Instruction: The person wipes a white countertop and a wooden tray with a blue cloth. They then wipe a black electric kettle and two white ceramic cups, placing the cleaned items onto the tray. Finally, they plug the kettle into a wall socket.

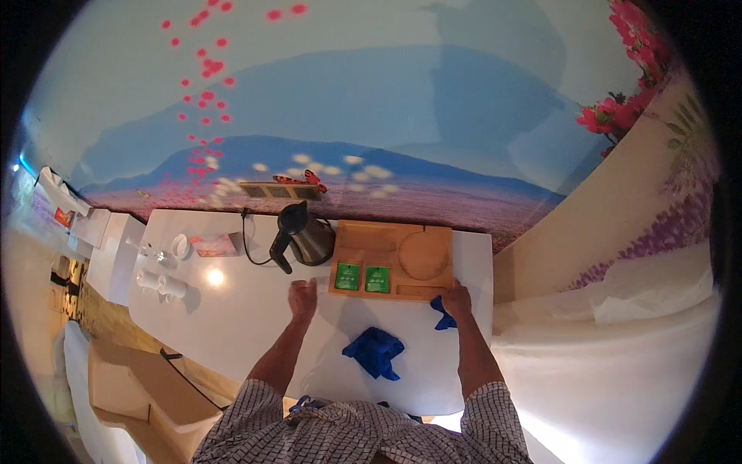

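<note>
My right hand is at the front right corner of a wooden tray, with a blue cloth hanging from it. Whether those fingers also grip the tray is hidden. Two green sachets lie in the tray's front compartments; its round recess is at the right. Just left of the tray, my left hand is curled, with nothing visible in it. A metal electric kettle with a black handle stands behind that hand, against the tray's left side. A second, crumpled blue cloth lies on the white table nearer me.
White cups, glassware and a tissue box occupy the left of the white table. The kettle's black cord runs to the wall below a socket panel. A brown chair is at lower left, white drapery at right.
</note>
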